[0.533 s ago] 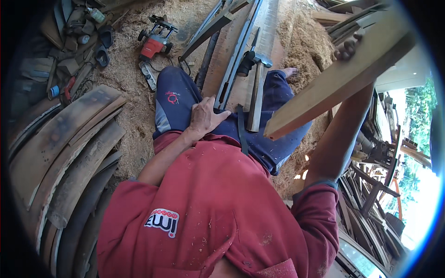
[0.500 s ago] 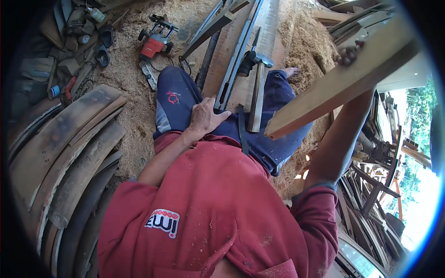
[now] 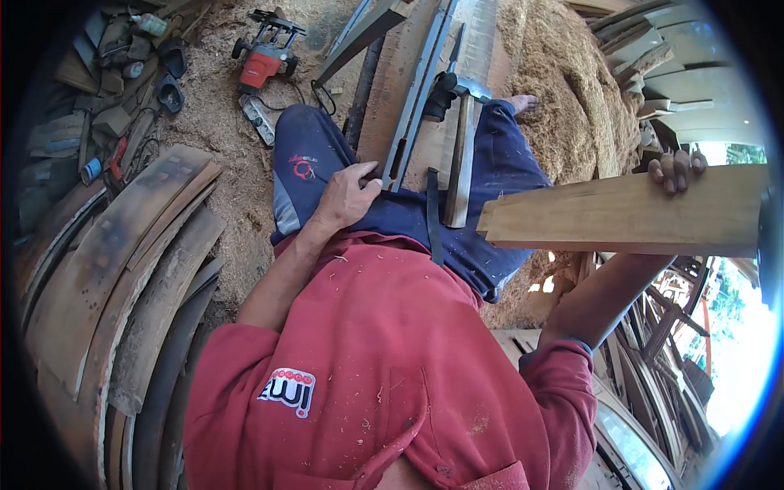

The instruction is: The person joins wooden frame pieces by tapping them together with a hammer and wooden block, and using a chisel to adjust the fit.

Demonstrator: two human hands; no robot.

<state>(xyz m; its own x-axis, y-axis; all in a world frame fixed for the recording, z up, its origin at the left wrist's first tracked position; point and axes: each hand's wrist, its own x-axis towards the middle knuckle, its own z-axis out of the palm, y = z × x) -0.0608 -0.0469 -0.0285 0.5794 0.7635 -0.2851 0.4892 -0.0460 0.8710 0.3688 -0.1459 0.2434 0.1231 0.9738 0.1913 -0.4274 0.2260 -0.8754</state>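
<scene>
My right hand [image 3: 678, 170] grips a pale wooden board [image 3: 612, 214] over its top edge, the fingers lying on the face. The board is held out to the right, nearly level, its stepped end toward my lap. My left hand [image 3: 349, 196] rests on my thigh with the fingers curled; what is inside them is hidden. Close beside it is the slotted end of a long dark-edged beam [image 3: 416, 114]. A hammer [image 3: 460, 167] lies with its wooden handle toward me. Next to its head is a black-handled tool [image 3: 441, 96] with a narrow blade.
A red router [image 3: 261, 69] and a power strip [image 3: 257, 120] sit on wood shavings at the far left. Curved planks [image 3: 122, 269] are stacked at my left. More timber [image 3: 653, 384] is piled at right. A dark strap [image 3: 434, 212] hangs over my lap.
The board has swung from a steep slant to nearly level and moved right and lower, with my right hand still on it. My left hand has drawn slightly back from the beam's end.
</scene>
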